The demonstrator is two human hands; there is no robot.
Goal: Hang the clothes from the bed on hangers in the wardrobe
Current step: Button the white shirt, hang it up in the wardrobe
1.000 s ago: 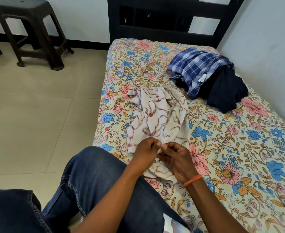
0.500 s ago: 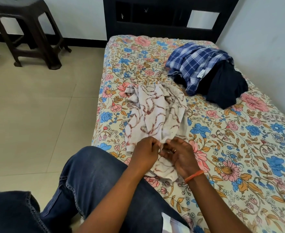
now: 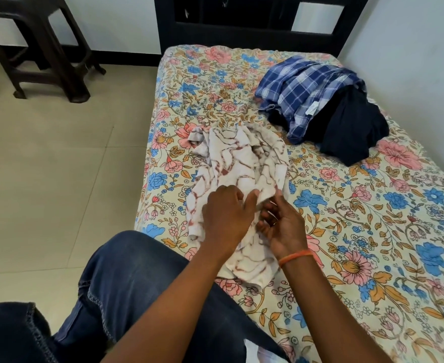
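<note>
1. Person sits at the left edge of the bed (image 3: 372,231), one denim knee up on the mattress, both hands on a white shirt (image 3: 231,163) with a reddish-brown marbled print.
2. The white shirt lies crumpled near the left edge, about midway along the bed.
3. Left hand (image 3: 224,218): back to the viewer, fingers curled into the cloth, thumb stretched out toward the other hand. It seems to hold a fold, though the grip itself is hidden.
4. Right hand (image 3: 281,226): palm half turned up, fingers loosely spread and bent over the cloth. Cannot tell if they pinch anything.
5. Blue checked shirt (image 3: 302,87) and dark garment (image 3: 351,127) heaped together near the bed's far right corner, by the wall, untouched.
6. No hanger or wardrobe in view.
7. Judgement: task barely begun; three garments on the bed, none hung.
</note>
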